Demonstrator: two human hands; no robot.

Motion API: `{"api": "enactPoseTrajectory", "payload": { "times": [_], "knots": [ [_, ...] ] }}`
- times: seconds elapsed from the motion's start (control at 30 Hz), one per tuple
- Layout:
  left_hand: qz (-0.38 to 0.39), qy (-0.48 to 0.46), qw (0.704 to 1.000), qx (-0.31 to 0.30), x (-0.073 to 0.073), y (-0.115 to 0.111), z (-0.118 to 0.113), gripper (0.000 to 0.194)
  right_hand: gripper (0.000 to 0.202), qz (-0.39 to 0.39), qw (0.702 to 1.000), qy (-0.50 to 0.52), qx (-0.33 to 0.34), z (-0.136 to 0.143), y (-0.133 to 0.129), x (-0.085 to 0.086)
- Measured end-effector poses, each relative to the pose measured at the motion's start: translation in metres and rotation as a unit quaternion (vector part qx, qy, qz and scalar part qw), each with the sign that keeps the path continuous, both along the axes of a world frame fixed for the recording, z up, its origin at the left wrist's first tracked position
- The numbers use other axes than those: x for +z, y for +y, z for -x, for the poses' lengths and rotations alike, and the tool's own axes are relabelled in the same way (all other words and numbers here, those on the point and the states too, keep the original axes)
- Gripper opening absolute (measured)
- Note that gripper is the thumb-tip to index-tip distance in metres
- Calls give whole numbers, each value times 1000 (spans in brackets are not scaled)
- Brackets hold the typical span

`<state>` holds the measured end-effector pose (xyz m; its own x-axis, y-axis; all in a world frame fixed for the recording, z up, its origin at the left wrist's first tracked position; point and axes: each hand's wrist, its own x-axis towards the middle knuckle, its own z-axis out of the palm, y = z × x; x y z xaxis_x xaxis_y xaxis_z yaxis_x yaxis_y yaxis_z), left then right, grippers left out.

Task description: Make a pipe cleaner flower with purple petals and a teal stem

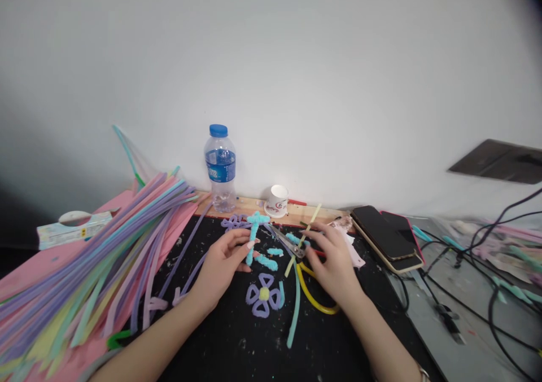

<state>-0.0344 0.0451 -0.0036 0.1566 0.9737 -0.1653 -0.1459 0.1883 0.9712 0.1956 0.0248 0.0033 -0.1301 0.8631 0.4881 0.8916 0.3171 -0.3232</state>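
My left hand [228,257] pinches a light-blue fuzzy piece [253,236] by its stem; the top is a bunched crosspiece. My right hand [328,255] is curved over the handle area of yellow-handled pliers [315,303], whose metal jaws [288,243] point up and left. A pale yellow stem [312,221] lies by its fingertips; whether the fingers grip anything is unclear. Below, a purple flower [263,295] with a yellow centre rests on the black mat [237,342]. Short light-blue pieces [267,262] and a green stem [295,308] lie around it.
At left, many coloured fuzzy stems [139,229] lie on pink paper beside a tape roll [74,219]. A water bottle [220,170] and a paper cup [278,201] stand by the wall. Phones [385,232] and black cables [470,252] lie at right.
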Motion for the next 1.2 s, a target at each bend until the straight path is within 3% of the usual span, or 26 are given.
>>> {"api": "enactPoseTrajectory", "payload": {
  "times": [0.1,0.17,0.23,0.3,0.4,0.53,0.63,0.73,0.87,0.93,1.03,1.2],
  "knots": [
    [-3,-6,1000,-4,1,0,0,30,27,-23,986,-17,-164,-24,2,3],
    [-9,-8,1000,-4,1,1,0,30,40,50,952,-64,-295,-36,3,2],
    [-12,-9,1000,-1,0,1,0,29,48,137,918,-88,-362,-45,5,0],
    [-13,-9,1000,4,0,1,0,28,50,196,905,-76,-369,-50,6,-2],
    [-8,-6,1000,6,0,0,0,28,49,226,912,-39,-340,-55,10,-4],
    [0,-3,1000,4,0,1,-1,29,49,218,913,-17,-345,-59,12,-1],
    [5,7,1000,1,0,2,-1,29,43,170,919,18,-356,-59,8,4],
    [4,17,1000,-10,1,1,-2,28,40,65,946,96,-303,-51,2,9],
    [5,14,1000,-22,2,-2,-4,25,36,12,978,179,-109,-30,-6,9],
    [7,12,1000,-19,2,-2,-4,24,31,17,979,199,-43,-17,-10,8],
    [8,17,1000,-20,2,-2,-5,23,24,34,976,216,1,-1,-18,8],
    [-3,19,999,-48,2,-3,-5,22,10,130,967,195,105,12,-24,9]
  ]
}}
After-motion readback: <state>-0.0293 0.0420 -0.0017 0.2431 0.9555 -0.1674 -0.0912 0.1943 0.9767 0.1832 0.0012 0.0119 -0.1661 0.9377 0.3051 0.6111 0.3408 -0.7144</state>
